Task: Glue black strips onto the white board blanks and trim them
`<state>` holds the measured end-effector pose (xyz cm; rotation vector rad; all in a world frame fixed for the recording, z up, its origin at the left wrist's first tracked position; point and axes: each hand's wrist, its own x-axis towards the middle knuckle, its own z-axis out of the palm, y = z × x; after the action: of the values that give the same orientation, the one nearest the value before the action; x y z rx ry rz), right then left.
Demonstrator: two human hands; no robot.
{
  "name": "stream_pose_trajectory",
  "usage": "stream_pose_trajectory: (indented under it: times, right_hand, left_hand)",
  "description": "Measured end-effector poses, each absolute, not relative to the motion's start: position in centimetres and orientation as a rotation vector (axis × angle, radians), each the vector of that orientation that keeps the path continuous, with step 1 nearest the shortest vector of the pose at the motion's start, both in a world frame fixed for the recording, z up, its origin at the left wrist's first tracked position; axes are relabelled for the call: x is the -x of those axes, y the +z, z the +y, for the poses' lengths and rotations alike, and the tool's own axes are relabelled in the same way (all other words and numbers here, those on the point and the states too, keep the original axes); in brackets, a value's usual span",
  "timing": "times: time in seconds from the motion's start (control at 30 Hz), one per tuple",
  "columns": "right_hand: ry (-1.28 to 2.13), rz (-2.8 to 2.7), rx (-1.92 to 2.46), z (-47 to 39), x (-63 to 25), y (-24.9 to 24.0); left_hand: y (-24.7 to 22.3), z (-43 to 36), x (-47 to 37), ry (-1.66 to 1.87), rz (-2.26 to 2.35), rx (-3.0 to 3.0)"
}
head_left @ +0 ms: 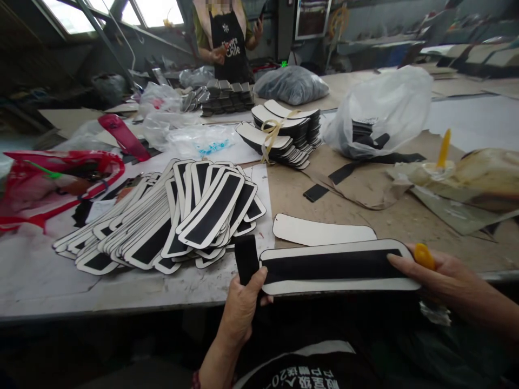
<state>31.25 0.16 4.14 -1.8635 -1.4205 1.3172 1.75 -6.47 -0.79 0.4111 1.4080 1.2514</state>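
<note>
Both hands hold a panel (pixel 332 269), pale with a black band along its middle, lengthwise at the near edge of the surface (pixel 284 189). The left hand (pixel 240 305) grasps its left end, thumb on the face; a black strip (pixel 246 258) rises from the same fingers, and whether it joins the panel cannot be told. The right hand (pixel 440 273) grips the other end, thumb on the band, with a yellow handle (pixel 424 256) tucked in its fingers. Just beyond the panel, partly covered by it, lies a plain white piece (pixel 320 230). To the left, many banded panels lie fanned in an overlapping pile (pixel 211 213), near a red bag (pixel 113 175). Farther back sits a stack (pixel 295 121) with a yellowish tie (pixel 272 129), beside a clear bag (pixel 399 100) containing black pieces (pixel 361 132). Across the surface, a person in a black apron (pixel 227 46) stands with something dark in one raised hand.
</note>
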Motion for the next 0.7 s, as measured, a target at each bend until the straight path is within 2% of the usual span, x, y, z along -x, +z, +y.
stream_pose_trajectory:
  times: [0.27,0.43,0.7]
  right_hand:
    - [1.284,-1.564,1.843,0.4,-31.5,3.8]
    - [1.261,-1.449,1.843,0.2,-31.0,3.8]
    - [1.436,-1.328,1.824,0.4,-31.2,3.2]
  left_hand:
    - [-0.6,-6.1,-1.9,1.226,1.459,-0.406]
    - [-0.7,-6.0,-1.6,1.169,1.481,-0.400]
    - [-0.5,-6.2,-1.5,1.177,1.360,-0.404]
